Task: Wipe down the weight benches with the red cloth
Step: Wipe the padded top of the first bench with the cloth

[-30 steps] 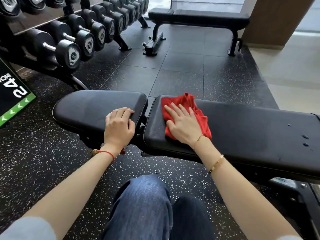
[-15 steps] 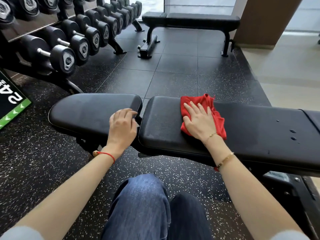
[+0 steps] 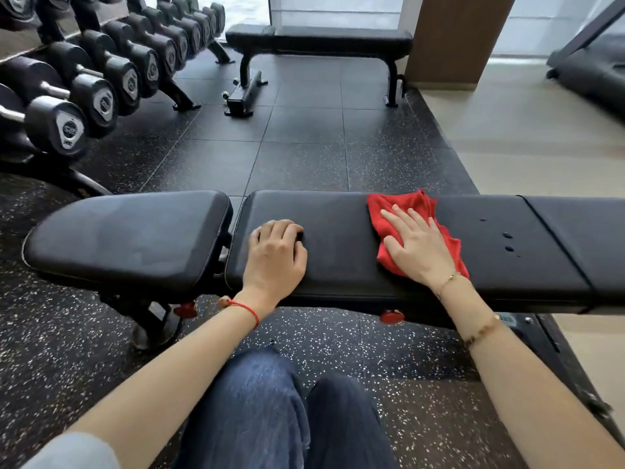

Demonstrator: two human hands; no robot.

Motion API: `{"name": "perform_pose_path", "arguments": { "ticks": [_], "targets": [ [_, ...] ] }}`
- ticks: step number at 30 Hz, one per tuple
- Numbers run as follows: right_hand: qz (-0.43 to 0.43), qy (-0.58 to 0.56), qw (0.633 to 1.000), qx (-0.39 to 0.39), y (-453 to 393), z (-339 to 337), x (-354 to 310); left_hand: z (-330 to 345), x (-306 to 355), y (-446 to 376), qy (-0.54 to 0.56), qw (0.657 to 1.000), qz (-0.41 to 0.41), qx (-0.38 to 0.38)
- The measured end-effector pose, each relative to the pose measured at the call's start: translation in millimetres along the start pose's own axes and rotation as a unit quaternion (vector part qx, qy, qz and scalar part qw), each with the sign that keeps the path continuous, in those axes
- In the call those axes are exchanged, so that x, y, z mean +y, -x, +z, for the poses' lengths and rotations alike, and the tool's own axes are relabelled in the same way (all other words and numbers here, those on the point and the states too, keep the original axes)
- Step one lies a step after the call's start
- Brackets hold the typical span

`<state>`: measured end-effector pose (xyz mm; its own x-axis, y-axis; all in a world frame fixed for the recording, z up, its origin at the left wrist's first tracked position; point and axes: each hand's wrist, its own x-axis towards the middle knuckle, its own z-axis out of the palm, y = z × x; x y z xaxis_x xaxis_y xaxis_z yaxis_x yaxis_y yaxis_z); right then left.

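Mid-wipe on the black padded weight bench (image 3: 338,238).
Left hand (image 3: 275,257) braces on the pad, fingers loosely curled, holding nothing; right hand (image 3: 417,247) presses the crumpled red cloth (image 3: 411,206) flat, fingers spread. Droplets (image 3: 507,242) wait just right: a bunched cloth could smear them.

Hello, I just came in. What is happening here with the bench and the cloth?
A person is wiping a black weight bench. The right hand presses a red cloth flat on the long back pad, fingers straight. The left hand rests on the same pad near the gap to the seat pad. A few water drops lie to the right of the cloth, not yet wiped.
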<state>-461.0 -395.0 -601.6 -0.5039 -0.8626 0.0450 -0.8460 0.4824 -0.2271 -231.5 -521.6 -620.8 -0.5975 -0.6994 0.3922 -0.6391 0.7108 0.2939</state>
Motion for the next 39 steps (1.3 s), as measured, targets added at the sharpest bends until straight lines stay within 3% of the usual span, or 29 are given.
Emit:
{"name": "perform_pose_path", "arguments": {
  "ticks": [4, 10, 13, 18, 23, 27, 32, 39],
  "targets": [
    [0.032, 0.003, 0.999, -0.021, -36, 0, -20, 1, 2, -1, -0.004, 1.0, -0.004, 0.009],
    [-0.104, -0.022, 0.994, -0.015, 4, 12, -58, 2, 0, 0, 0.004, 1.0, 0.002, 0.025],
    [-0.12, -0.017, 0.993, -0.006, 33, 9, -45, 0, -1, 2, 0.008, 1.0, 0.002, 0.012],
    [-0.027, -0.008, 0.999, 0.017, 30, -2, -2, -1, -2, 3, 0.003, 1.0, 0.01, 0.021],
    [0.069, -0.016, 0.997, 0.008, -9, 2, -21, 2, -1, 1, -0.024, 1.0, 0.006, -0.004],
    [0.036, -0.017, 0.999, 0.008, 1, 7, -45, 5, 0, -4, -0.052, 0.998, 0.013, -0.019],
    [-0.031, -0.024, 0.999, 0.025, 43, 6, -38, 8, 20, -15, -0.009, 0.998, 0.05, -0.033],
    [0.113, -0.025, 0.992, 0.046, 21, -3, 10, 30, 64, -28, 0.02, 0.99, 0.107, -0.087]
  ]
}}
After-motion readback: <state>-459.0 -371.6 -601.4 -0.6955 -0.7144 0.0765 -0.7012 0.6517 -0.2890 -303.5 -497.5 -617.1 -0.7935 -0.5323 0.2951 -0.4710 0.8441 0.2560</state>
